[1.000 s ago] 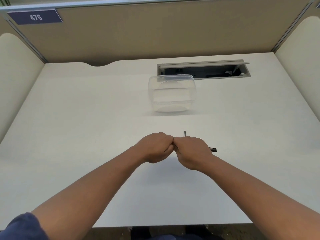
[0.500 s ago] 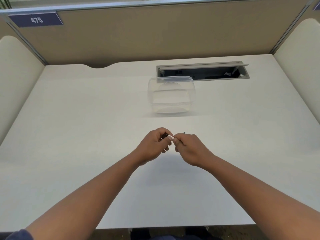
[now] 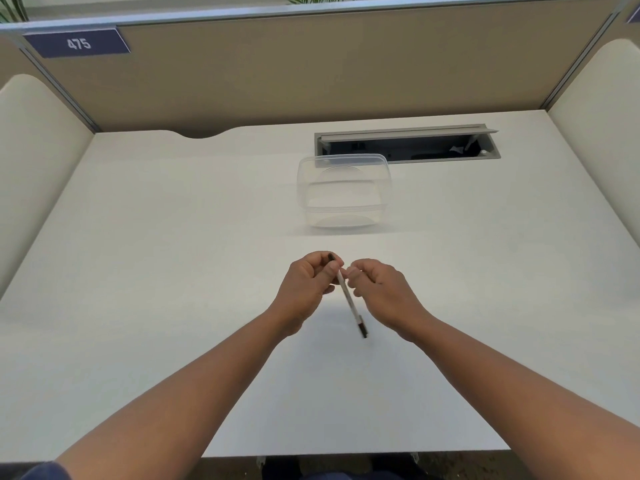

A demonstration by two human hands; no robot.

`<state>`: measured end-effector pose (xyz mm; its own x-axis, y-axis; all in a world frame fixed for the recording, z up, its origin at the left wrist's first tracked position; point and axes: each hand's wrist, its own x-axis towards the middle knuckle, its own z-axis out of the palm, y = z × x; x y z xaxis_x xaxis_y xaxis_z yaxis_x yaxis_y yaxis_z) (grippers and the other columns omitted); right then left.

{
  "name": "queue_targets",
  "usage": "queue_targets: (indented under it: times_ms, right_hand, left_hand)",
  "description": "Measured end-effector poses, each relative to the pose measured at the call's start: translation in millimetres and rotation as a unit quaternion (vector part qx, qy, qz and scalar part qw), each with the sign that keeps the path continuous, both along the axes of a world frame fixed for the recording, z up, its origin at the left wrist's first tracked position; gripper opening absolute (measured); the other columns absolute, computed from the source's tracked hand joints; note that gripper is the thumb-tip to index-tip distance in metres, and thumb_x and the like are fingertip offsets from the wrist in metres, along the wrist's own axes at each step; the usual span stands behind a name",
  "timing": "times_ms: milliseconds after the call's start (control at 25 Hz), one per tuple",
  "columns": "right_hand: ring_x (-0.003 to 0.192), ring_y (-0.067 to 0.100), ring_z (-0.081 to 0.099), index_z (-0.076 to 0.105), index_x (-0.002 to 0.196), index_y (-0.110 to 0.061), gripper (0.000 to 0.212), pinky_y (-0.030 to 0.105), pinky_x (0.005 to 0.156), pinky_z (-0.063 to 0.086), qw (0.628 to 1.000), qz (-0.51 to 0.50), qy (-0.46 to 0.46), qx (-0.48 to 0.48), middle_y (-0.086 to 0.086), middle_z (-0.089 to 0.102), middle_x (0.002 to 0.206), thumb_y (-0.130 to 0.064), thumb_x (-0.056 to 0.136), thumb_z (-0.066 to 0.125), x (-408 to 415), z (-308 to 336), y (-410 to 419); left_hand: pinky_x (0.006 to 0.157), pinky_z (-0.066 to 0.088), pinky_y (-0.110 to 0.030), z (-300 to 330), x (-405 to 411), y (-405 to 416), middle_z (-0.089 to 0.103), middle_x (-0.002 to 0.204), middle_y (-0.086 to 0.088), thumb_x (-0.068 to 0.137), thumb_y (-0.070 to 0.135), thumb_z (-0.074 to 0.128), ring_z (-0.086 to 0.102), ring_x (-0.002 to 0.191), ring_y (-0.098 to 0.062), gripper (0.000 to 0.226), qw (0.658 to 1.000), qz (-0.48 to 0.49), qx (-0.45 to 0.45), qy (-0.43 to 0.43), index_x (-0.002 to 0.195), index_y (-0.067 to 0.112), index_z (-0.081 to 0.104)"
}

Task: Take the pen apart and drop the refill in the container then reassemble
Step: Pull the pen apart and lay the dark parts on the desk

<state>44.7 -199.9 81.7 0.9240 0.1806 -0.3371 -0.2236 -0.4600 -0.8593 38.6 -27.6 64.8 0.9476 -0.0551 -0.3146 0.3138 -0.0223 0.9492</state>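
the white desk [image 3: 173, 271] fills most of what i see, walled in by tan partitions at the back and cream panels at either side. along its far edge, right of centre, a grey cable tray [image 3: 408, 147] lies with its flap lifted. just in front of that tray, towards the middle of the desk, sits the clear plastic container [image 3: 343, 192], open on top, and as far as i can tell there is nothing in it.

nearer the front edge both forearms reach in and meet over the middle of the desk. the left hand [image 3: 304, 282] is curled, thumb and forefinger pinched on the upper end of the pen [image 3: 348, 296], where a small dark piece [image 3: 331, 257] pokes out above the fingers; whether that is a cap or the pen's own end i cannot tell. the right hand [image 3: 384, 289] is loosely curled just beside the barrel, its fingertips right at the upper part, and i cannot tell if they actually grip it.

the pen's long axis slants from the left hand's fingers down and back towards the person, ending in a dark tip above the desk. the container lies straight ahead of both hands, well apart. i judge the pen is not yet apart, so the left hand holds while the right must pull or twist.
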Motion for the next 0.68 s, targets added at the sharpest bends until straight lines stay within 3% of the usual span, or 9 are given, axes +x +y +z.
queue_targets:
  times_ms: [40, 120, 240, 360, 480, 680]
  right_hand:
    - [0.072, 0.019, 0.068, 0.072, 0.089, -0.031, 0.034, 0.045, 0.065, 0.055, 0.999, -0.026, 0.005, 0.018, 0.011, 0.074, 0.090, -0.059, 0.089, 0.052, 2, 2, -1]
    - [0.058, 0.005, 0.063, 0.074, 0.077, -0.030, 0.039, 0.031, 0.060, 0.050, 0.997, -0.059, 0.036, 0.046, -0.001, 0.073, 0.073, -0.062, 0.089, 0.055, 9, 7, -2]
    - [0.051, 0.011, 0.055, 0.075, 0.084, -0.016, 0.053, 0.026, 0.058, 0.044, 0.990, -0.068, 0.117, 0.042, -0.004, 0.069, 0.062, -0.064, 0.090, 0.054, 18, 11, -5]
    - [0.048, 0.013, 0.050, 0.074, 0.092, -0.003, 0.056, 0.025, 0.051, 0.040, 0.980, -0.048, 0.188, 0.046, 0.000, 0.067, 0.062, -0.056, 0.094, 0.055, 23, 11, -12]
    - [0.047, 0.011, 0.050, 0.075, 0.089, -0.005, 0.045, 0.023, 0.048, 0.041, 0.968, -0.038, 0.229, 0.091, 0.002, 0.067, 0.064, -0.047, 0.096, 0.060, 24, 9, -17]
    - [0.050, 0.010, 0.057, 0.074, 0.088, -0.005, 0.021, 0.022, 0.050, 0.047, 0.965, -0.036, 0.225, 0.132, 0.003, 0.070, 0.066, -0.025, 0.094, 0.070, 26, 4, -21]
  left_hand:
    - [0.079, 0.050, -0.021, 1, 1, 0, 0.075, 0.086, 0.012, 0.102, 0.023, 0.056, 0.069, 0.088, -0.007, 0.013, 0.997, -0.019, 0.063, -0.034, 0.100, 0.023, 0.069]
    - [0.073, 0.047, -0.014, 3, 0, 0, 0.069, 0.085, 0.021, 0.103, 0.023, 0.053, 0.062, 0.086, 0.000, 0.018, 0.976, -0.082, 0.174, -0.102, 0.106, 0.026, 0.070]
    - [0.078, 0.048, -0.025, 2, 1, -1, 0.064, 0.095, 0.012, 0.103, 0.020, 0.054, 0.058, 0.091, -0.006, 0.021, 0.921, -0.154, 0.297, -0.197, 0.113, 0.023, 0.071]
    - [0.077, 0.052, -0.034, 3, 3, -1, 0.067, 0.095, 0.002, 0.098, 0.014, 0.062, 0.061, 0.088, -0.016, 0.016, 0.897, -0.146, 0.326, -0.261, 0.109, 0.013, 0.073]
    - [0.074, 0.053, -0.043, 5, 8, 0, 0.070, 0.089, -0.002, 0.093, 0.010, 0.068, 0.062, 0.082, -0.021, 0.007, 0.879, -0.140, 0.350, -0.292, 0.098, 0.007, 0.071]
    - [0.069, 0.054, -0.042, 7, 9, -1, 0.073, 0.083, -0.007, 0.089, 0.008, 0.073, 0.065, 0.077, -0.026, 0.004, 0.859, -0.158, 0.367, -0.319, 0.092, 0.006, 0.074]
